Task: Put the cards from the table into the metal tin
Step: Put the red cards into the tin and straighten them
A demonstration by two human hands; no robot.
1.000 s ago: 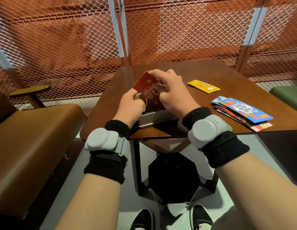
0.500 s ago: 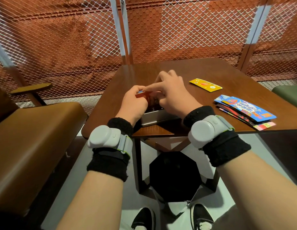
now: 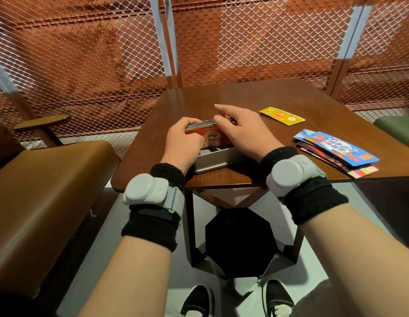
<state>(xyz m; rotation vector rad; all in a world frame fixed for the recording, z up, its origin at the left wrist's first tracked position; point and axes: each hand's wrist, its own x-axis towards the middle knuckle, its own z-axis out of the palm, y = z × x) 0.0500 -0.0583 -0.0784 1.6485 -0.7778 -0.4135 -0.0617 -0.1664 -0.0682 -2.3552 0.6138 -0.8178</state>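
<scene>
A silver metal tin sits near the table's front edge. A stack of cards stands on edge inside it, its red front card facing me. My left hand is closed around the stack's left end. My right hand hovers over the tin's right side with fingers spread, and its thumb rests by the stack's top edge. One yellow card lies flat further back on the right. A fanned pile of colourful cards lies at the table's right front, a blue one on top.
The brown wooden table backs onto a wire mesh fence. A brown padded bench stands to the left and a green seat to the right. The black table base and my shoes are below.
The red card held up by both hands came down into the tin against the stack. My right hand's fingers have since spread and lifted off it.
</scene>
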